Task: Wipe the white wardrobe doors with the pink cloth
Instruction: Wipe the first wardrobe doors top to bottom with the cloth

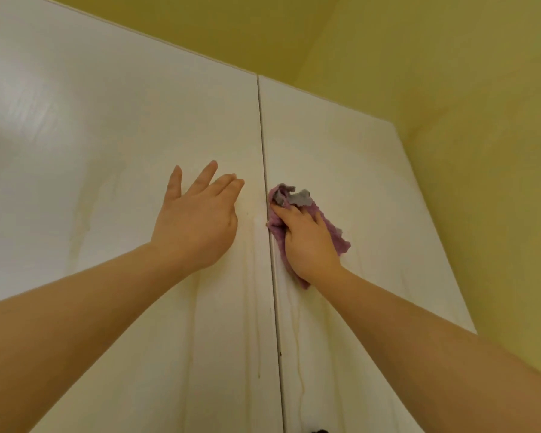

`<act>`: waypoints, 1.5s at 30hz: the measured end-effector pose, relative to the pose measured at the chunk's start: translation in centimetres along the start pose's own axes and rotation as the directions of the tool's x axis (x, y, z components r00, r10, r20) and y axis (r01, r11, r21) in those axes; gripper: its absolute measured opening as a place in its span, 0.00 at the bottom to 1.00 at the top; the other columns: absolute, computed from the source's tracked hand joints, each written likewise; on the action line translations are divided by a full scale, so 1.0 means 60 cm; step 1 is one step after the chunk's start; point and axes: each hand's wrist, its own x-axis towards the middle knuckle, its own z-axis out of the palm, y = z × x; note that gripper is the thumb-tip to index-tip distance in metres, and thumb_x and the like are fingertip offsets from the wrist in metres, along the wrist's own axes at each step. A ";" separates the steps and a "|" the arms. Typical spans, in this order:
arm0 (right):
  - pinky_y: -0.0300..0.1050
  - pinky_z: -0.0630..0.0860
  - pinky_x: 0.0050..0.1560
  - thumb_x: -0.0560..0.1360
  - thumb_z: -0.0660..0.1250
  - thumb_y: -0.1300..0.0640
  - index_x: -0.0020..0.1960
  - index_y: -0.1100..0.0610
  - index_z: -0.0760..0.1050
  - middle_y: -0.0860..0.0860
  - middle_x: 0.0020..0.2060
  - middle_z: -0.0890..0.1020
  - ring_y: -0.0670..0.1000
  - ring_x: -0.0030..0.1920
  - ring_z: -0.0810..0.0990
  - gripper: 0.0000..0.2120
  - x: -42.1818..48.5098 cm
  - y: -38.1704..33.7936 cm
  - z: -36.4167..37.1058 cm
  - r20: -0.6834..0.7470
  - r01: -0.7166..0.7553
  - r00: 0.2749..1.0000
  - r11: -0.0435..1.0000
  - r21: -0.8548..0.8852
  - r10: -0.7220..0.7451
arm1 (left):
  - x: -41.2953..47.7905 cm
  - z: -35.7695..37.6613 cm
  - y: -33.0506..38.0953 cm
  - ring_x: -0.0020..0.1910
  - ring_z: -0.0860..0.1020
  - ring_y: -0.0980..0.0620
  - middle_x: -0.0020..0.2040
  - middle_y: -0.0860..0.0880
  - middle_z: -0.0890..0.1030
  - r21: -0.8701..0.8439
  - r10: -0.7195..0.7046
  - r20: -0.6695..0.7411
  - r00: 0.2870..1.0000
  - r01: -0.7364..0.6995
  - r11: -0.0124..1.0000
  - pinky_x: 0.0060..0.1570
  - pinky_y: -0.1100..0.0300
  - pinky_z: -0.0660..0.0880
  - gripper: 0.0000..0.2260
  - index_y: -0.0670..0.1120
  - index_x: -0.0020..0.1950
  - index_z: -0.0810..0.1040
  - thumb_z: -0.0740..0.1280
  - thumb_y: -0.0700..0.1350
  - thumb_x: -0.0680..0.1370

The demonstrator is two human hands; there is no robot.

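Crumpled pink cloth (336,237) on smooth door (356,170)

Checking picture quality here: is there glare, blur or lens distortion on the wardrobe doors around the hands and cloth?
Head view: a pale sheen washes the left door at upper left; the wide-angle lens makes it and the right door taper upward; light is warm and even, shadows faint; the left hand, right hand and pink cloth look fairly sharp; drip streaks below are readable.
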 end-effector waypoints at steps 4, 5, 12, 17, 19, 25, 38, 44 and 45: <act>0.51 0.57 0.70 0.79 0.51 0.59 0.72 0.47 0.62 0.50 0.69 0.67 0.56 0.70 0.60 0.22 0.046 0.021 -0.014 0.032 -0.070 0.997 0.997 -0.043 0.071 | 0.019 0.004 0.025 0.76 0.39 0.53 0.78 0.55 0.48 0.096 0.053 0.002 0.999 -0.053 0.994 0.72 0.46 0.35 0.23 0.51 0.78 0.45 0.44 0.46 0.83; 0.51 0.55 0.71 0.80 0.51 0.58 0.73 0.47 0.59 0.50 0.71 0.64 0.56 0.71 0.58 0.23 0.048 0.018 -0.009 0.025 -0.086 0.996 0.996 -0.028 0.087 | 0.025 0.004 0.034 0.76 0.38 0.53 0.78 0.55 0.47 0.100 0.063 -0.001 0.998 -0.063 0.993 0.72 0.46 0.35 0.23 0.51 0.78 0.45 0.44 0.46 0.83; 0.52 0.53 0.73 0.79 0.51 0.56 0.75 0.47 0.55 0.50 0.75 0.56 0.54 0.74 0.54 0.24 0.042 0.070 0.005 0.063 0.069 0.996 0.998 0.008 -0.069 | 0.043 0.034 0.089 0.76 0.37 0.53 0.78 0.55 0.46 0.147 0.117 0.002 0.993 -0.116 0.982 0.71 0.47 0.33 0.23 0.50 0.78 0.43 0.44 0.47 0.83; 0.53 0.53 0.73 0.80 0.51 0.56 0.76 0.49 0.53 0.50 0.76 0.54 0.54 0.74 0.53 0.24 0.056 0.074 -0.016 0.085 -0.056 0.995 0.998 0.029 0.053 | 0.040 0.052 0.098 0.76 0.36 0.53 0.78 0.54 0.45 0.191 0.120 0.032 0.992 -0.124 0.974 0.70 0.47 0.32 0.23 0.49 0.78 0.42 0.43 0.47 0.83; 0.54 0.53 0.72 0.80 0.52 0.51 0.75 0.49 0.55 0.49 0.75 0.57 0.54 0.74 0.54 0.24 0.025 0.053 -0.003 0.076 0.087 0.993 0.996 0.023 -0.088 | 0.040 0.057 0.089 0.76 0.37 0.53 0.78 0.54 0.47 0.208 0.097 0.056 0.994 -0.106 0.972 0.70 0.45 0.31 0.23 0.49 0.78 0.44 0.43 0.47 0.83; 0.54 0.56 0.71 0.80 0.53 0.48 0.74 0.50 0.58 0.50 0.74 0.59 0.54 0.73 0.56 0.23 0.061 0.073 -0.003 0.012 -0.020 1.000 0.999 0.048 0.020 | 0.025 0.068 0.084 0.76 0.37 0.50 0.78 0.54 0.47 0.365 0.065 0.107 0.992 -0.100 0.926 0.66 0.37 0.29 0.23 0.50 0.78 0.45 0.42 0.47 0.83; 0.52 0.48 0.74 0.80 0.53 0.53 0.75 0.48 0.56 0.46 0.75 0.55 0.52 0.74 0.50 0.23 -0.007 0.051 0.026 0.006 0.013 1.000 0.994 0.112 -0.014 | 0.014 0.063 0.094 0.76 0.37 0.51 0.79 0.53 0.44 0.368 0.067 0.187 0.980 -0.133 0.920 0.68 0.38 0.32 0.23 0.48 0.78 0.40 0.41 0.47 0.83; 0.50 0.50 0.73 0.80 0.53 0.53 0.74 0.48 0.57 0.47 0.75 0.55 0.54 0.74 0.52 0.22 0.014 0.113 0.008 -0.017 -0.076 0.997 0.993 0.086 0.077 | 0.004 0.060 0.089 0.76 0.37 0.52 0.78 0.54 0.48 0.307 0.069 0.181 0.981 -0.123 0.944 0.68 0.40 0.30 0.24 0.48 0.77 0.36 0.43 0.45 0.83; 0.50 0.49 0.73 0.81 0.52 0.52 0.75 0.48 0.56 0.47 0.76 0.53 0.55 0.75 0.50 0.22 0.015 0.121 0.005 -0.025 -0.196 0.980 0.977 0.088 0.199 | 0.000 0.060 0.087 0.76 0.37 0.52 0.78 0.54 0.48 0.305 0.067 0.187 0.980 -0.123 0.944 0.68 0.40 0.30 0.24 0.48 0.77 0.37 0.43 0.45 0.83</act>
